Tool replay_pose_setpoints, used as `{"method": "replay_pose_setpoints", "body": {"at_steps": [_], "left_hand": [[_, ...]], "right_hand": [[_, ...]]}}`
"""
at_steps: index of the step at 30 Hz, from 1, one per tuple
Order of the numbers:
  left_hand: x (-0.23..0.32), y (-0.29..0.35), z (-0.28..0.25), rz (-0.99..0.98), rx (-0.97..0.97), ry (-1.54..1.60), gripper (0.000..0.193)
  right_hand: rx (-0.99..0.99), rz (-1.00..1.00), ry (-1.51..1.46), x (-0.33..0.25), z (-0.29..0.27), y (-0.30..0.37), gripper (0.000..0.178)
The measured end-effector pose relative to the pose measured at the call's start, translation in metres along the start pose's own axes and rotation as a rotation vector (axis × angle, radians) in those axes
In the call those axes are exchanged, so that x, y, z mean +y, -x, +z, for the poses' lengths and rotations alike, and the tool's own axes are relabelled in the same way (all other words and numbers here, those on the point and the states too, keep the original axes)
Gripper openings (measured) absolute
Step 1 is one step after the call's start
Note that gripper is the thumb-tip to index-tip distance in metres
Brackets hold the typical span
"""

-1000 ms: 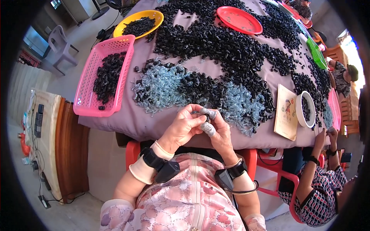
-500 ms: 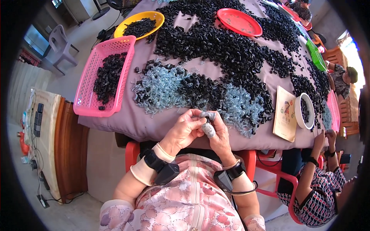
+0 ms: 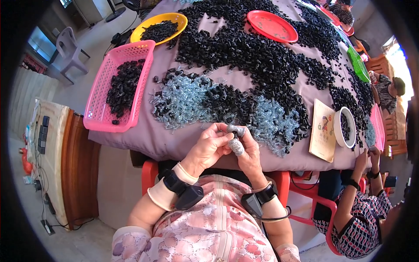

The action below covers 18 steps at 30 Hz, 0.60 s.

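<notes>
My left hand [image 3: 208, 145] and my right hand [image 3: 245, 148] meet just over the table's near edge, fingertips pinched together. A small black part [image 3: 235, 134] shows between them, mostly covered by fingers, so its exact kind is hidden. Grey wrappings cover the thumb and a fingertip of my right hand. Directly beyond my hands lies a heap of small black plastic parts [image 3: 229, 101], flanked by a pile of clear bluish springs [image 3: 181, 98] on the left and another pile of springs [image 3: 275, 122] on the right.
A pink basket [image 3: 146, 72] with black parts stands at the left, beside a yellow plate [image 3: 183, 22]. Farther off is a red plate [image 3: 270, 27]. A booklet [image 3: 322, 131] and a white bowl [image 3: 338, 124] lie right. A co-worker's hands [image 3: 367, 157] work at the right edge.
Hardly anything differs. My hands stay pinched together in the same place, with only a slight shift of the fingers around the small black part.
</notes>
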<state>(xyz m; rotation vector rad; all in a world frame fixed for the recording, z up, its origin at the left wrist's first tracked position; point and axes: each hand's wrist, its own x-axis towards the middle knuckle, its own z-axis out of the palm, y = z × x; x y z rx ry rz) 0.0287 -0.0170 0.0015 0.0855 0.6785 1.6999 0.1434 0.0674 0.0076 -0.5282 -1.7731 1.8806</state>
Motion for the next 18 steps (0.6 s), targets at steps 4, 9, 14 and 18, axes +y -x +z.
{"method": "replay_pose_setpoints", "body": {"at_steps": [4, 9, 14, 18], "left_hand": [[0.009, 0.000, 0.003, -0.037, 0.004, -0.091, 0.019], [0.023, 0.003, 0.005, -0.131, 0.079, -0.293, 0.018], [0.016, 0.000, 0.003, -0.084, 0.126, -0.294, 0.018], [0.013, 0.001, 0.003, -0.057, 0.167, -0.209, 0.019]], "right_hand": [[-0.017, 0.029, 0.008, -0.001, -0.003, -0.002, 0.027], [-0.143, -0.275, 0.546, -0.018, -0.006, -0.009, 0.030], [-0.107, -0.204, 0.478, -0.012, 0.000, -0.006, 0.031], [-0.068, -0.106, 0.370, -0.002, 0.001, -0.003, 0.037]]}}
